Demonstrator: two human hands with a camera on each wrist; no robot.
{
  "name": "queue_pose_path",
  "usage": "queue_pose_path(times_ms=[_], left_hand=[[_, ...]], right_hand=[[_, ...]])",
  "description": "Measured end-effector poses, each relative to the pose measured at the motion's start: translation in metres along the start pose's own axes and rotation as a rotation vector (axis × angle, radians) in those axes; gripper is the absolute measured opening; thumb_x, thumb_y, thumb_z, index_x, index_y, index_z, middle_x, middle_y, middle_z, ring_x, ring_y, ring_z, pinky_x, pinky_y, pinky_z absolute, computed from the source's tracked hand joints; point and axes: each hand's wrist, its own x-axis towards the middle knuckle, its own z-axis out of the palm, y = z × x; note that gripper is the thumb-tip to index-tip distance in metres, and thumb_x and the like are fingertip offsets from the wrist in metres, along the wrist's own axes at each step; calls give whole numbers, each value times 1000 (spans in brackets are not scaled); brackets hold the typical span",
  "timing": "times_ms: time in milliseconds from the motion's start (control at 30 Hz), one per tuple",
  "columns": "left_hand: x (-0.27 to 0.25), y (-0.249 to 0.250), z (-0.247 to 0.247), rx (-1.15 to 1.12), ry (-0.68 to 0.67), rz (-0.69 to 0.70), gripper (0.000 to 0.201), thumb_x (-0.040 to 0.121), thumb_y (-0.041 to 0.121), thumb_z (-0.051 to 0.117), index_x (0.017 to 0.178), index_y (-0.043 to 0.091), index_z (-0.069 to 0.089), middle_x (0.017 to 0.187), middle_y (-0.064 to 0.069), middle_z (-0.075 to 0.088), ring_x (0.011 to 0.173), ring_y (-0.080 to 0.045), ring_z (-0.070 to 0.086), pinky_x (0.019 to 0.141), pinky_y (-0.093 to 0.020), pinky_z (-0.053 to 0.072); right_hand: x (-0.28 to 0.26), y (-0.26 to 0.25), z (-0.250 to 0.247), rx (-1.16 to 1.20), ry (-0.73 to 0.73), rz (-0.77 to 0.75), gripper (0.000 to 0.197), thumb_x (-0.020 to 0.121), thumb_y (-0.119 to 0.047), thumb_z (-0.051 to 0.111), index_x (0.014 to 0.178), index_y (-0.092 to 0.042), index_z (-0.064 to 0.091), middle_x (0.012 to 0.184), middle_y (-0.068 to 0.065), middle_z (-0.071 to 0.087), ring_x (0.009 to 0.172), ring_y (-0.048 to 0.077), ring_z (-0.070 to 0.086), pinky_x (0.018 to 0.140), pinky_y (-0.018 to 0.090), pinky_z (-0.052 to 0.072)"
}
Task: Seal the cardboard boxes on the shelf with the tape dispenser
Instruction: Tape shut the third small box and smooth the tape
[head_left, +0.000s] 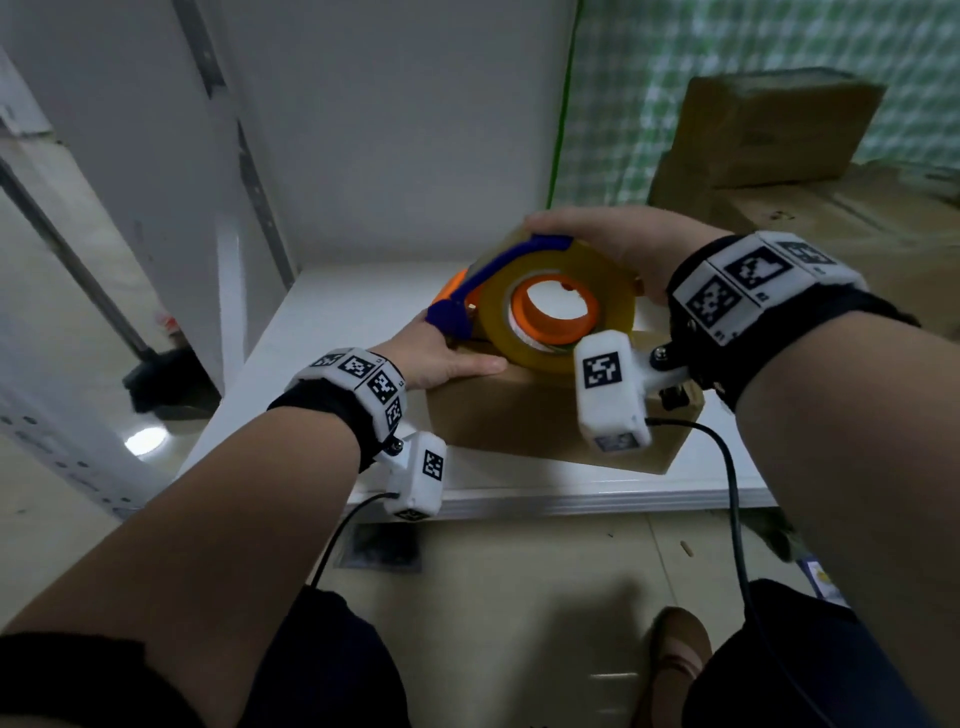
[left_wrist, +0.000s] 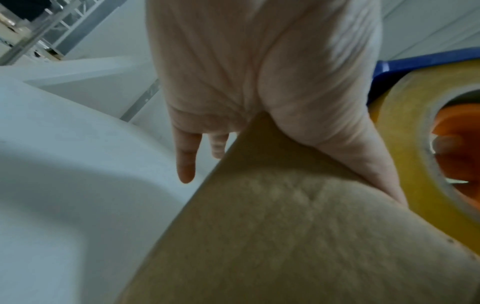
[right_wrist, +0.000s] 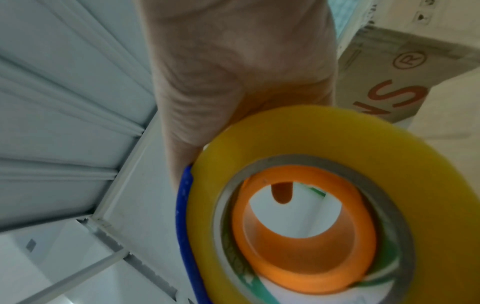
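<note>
One cardboard box (head_left: 545, 415) sits on the shelf (head_left: 322, 312), near its front edge. The tape dispenser (head_left: 540, 306) is on top of that box — right hand (head_left: 618, 244) at its 1 o'clock, left hand (head_left: 441, 353) at its 8 o'clock, on the box top. Stacked boxes (head_left: 779, 135) lie at 2 o'clock, behind.

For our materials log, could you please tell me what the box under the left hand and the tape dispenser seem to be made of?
Box: matte brown cardboard, going by its fibrous, dull surface. Tape dispenser: apparently moulded plastic, a smooth blue frame with an orange hub; its tape roll looks like glossy, translucent yellowish film.
</note>
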Motion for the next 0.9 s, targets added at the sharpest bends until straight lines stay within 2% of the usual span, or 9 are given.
queue_pose_path(times_ms=[100, 200, 233, 333, 433, 567, 700, 800, 900], left_hand=[[2, -2, 1, 5, 8, -17, 76, 66, 35, 84, 132, 26, 47, 113, 16, 60, 109, -4, 55, 93, -21, 43], [9, -6, 0, 69, 29, -57, 92, 48, 62, 85, 128, 30, 51, 121, 10, 61, 112, -10, 56, 101, -36, 45], [10, -6, 0, 86, 20, -63, 91, 49, 63, 84, 126, 28, 51, 119, 10, 61, 109, -8, 57, 99, -35, 46], [7, 0, -2, 132, -21, -91, 65, 73, 41, 78, 125, 22, 42, 113, 10, 55, 98, -1, 53, 85, -19, 43], [9, 2, -3, 244, -19, -66, 76, 74, 48, 73, 136, 25, 37, 132, 0, 43, 119, -15, 45, 98, -29, 39], [13, 15, -6, 554, -96, -35, 91, 69, 70, 63, 143, 27, 31, 153, -4, 22, 143, -27, 15, 116, -48, 17], [16, 41, -11, 781, -191, 52, 94, 58, 76, 50, 139, 30, 38, 134, 4, 52, 121, -19, 48, 107, -45, 31], [20, 58, 4, 785, -290, 102, 83, 58, 70, 71, 129, 32, 49, 122, 9, 59, 112, -15, 53, 102, -36, 37], [29, 57, 20, 650, -305, 109, 102, 34, 76, 78, 121, 29, 52, 116, 10, 62, 108, -13, 56, 100, -36, 42]], right_hand=[[-2, 4, -2, 53, -38, -44, 48, 75, -47, 74, 107, -12, 69, 94, 8, 74, 77, 21, 71, 69, 31, 58], [-2, 6, -7, 20, 41, -83, 51, 65, -48, 79, 101, -13, 71, 91, 8, 75, 79, 23, 72, 75, 35, 59], [-4, 7, -12, -19, 70, -92, 48, 65, -48, 77, 98, -13, 72, 91, 8, 74, 81, 24, 72, 79, 38, 58], [-17, 13, -39, -154, 111, -86, 34, 73, -49, 69, 82, -16, 68, 89, 9, 71, 79, 24, 67, 79, 35, 56], [-29, 24, -66, -185, 86, -55, 32, 78, -48, 65, 81, -15, 66, 85, 9, 70, 73, 22, 65, 71, 31, 53], [-31, 30, -69, -232, 126, -84, 38, 75, -54, 65, 81, -16, 67, 100, 13, 70, 93, 28, 66, 92, 43, 52], [-28, 29, -64, -212, 149, -111, 36, 77, -52, 64, 76, -16, 65, 102, 14, 69, 95, 30, 65, 94, 45, 51], [-28, 29, -64, -224, 141, -97, 36, 77, -52, 63, 79, -16, 66, 101, 14, 69, 94, 29, 66, 92, 44, 51], [-29, 30, -64, -207, 142, -94, 37, 75, -51, 65, 79, -15, 68, 99, 16, 71, 87, 28, 68, 86, 40, 53]])
